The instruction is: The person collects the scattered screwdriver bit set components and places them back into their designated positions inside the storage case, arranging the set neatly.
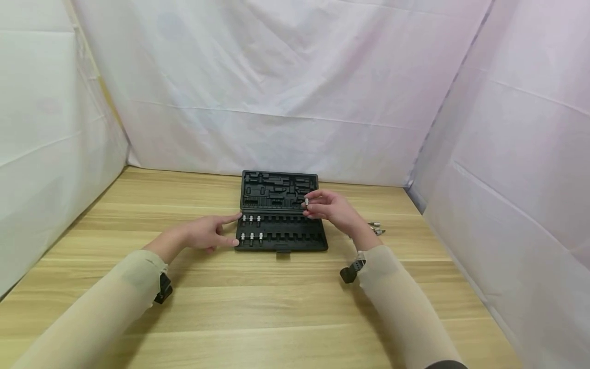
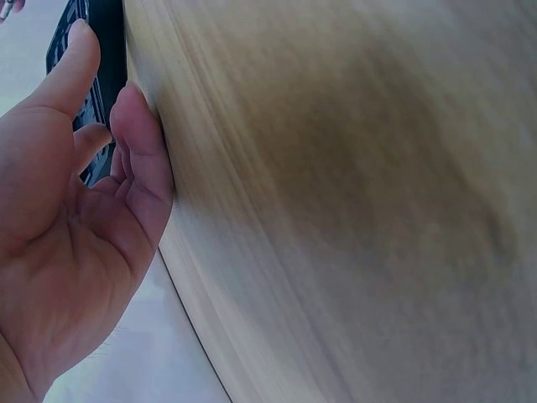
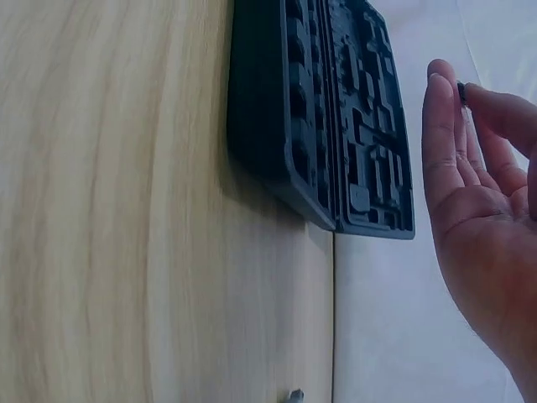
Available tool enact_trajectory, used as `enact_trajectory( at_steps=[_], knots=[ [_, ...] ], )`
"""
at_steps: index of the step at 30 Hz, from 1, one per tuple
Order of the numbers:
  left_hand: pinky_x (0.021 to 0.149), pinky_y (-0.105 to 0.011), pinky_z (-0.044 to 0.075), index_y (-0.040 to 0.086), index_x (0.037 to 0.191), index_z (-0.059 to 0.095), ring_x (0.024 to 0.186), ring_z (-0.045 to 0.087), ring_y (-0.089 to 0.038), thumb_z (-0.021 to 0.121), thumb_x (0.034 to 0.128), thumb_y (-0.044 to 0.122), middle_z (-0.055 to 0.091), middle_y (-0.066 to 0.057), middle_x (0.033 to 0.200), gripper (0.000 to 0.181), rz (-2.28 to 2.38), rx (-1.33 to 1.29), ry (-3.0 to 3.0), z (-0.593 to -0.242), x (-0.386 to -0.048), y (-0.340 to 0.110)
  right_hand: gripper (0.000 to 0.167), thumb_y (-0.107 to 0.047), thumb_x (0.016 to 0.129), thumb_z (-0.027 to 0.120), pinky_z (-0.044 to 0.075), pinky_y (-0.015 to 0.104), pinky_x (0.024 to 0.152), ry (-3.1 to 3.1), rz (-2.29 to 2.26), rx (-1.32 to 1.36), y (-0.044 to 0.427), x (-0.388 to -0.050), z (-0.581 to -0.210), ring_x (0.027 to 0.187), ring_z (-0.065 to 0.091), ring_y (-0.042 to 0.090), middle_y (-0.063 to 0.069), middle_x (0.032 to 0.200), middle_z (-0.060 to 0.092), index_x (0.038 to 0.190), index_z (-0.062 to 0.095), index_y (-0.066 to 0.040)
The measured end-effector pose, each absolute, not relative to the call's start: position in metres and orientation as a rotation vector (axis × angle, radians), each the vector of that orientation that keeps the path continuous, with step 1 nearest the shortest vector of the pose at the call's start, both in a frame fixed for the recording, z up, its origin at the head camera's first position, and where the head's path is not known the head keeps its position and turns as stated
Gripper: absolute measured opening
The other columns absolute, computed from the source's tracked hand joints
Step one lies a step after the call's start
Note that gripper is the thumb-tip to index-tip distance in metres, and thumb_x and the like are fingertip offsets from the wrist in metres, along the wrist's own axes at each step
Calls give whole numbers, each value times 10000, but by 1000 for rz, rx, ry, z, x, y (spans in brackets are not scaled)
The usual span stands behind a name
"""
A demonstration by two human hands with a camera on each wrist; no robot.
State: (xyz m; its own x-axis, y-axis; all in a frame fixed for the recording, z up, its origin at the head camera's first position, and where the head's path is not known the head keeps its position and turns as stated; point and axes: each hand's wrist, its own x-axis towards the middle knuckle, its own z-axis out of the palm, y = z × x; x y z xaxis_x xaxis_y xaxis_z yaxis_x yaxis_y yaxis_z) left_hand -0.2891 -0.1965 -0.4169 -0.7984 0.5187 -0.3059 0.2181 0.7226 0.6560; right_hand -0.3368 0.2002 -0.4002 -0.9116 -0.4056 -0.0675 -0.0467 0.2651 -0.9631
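A black plastic tool case (image 1: pixel 301 247) lies unfolded on the table, its moulded lid (image 1: pixel 280 190) leaning back. Several silver bit sockets (image 1: pixel 251 236) with dark shanks fill the left slots of both rows. At the case's left edge, the thumb and index finger of my left hand (image 1: pixel 205 234) are stretched out and touch it; the other fingers bend loosely. My right hand (image 1: pixel 335 211) pinches a small bit socket (image 1: pixel 306 202) between thumb and fingertips, above the right part of the case. Only its dark end (image 3: pixel 461 91) shows in the right wrist view.
More small metal pieces (image 1: pixel 378 231) lie on the wooden table (image 1: pixel 258 307) right of the case, partly hidden by my right forearm. White cloth walls (image 1: pixel 276 102) enclose the back and both sides.
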Motion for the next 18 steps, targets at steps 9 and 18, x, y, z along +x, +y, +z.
enact_trajectory(
  at_steps=[9,18],
  knots=[
    [707,-369,552,199,1778,181,681,603,-206,746,1055,436,624,-114,921,948,888,565,2426,-418,-289,-196,407,-131,1073,726,611,512,1077,2312,-1631,-452,189,-346,-404,1126,767,248,240,1375,715,1444,625,1],
    [716,-373,544,214,1777,190,675,599,-208,750,1049,450,626,-117,926,949,878,558,2433,-419,-290,-197,382,-162,1056,756,624,518,1044,2362,-1577,-465,172,-357,-407,1121,756,309,146,1277,747,1407,674,-35]
  ],
)
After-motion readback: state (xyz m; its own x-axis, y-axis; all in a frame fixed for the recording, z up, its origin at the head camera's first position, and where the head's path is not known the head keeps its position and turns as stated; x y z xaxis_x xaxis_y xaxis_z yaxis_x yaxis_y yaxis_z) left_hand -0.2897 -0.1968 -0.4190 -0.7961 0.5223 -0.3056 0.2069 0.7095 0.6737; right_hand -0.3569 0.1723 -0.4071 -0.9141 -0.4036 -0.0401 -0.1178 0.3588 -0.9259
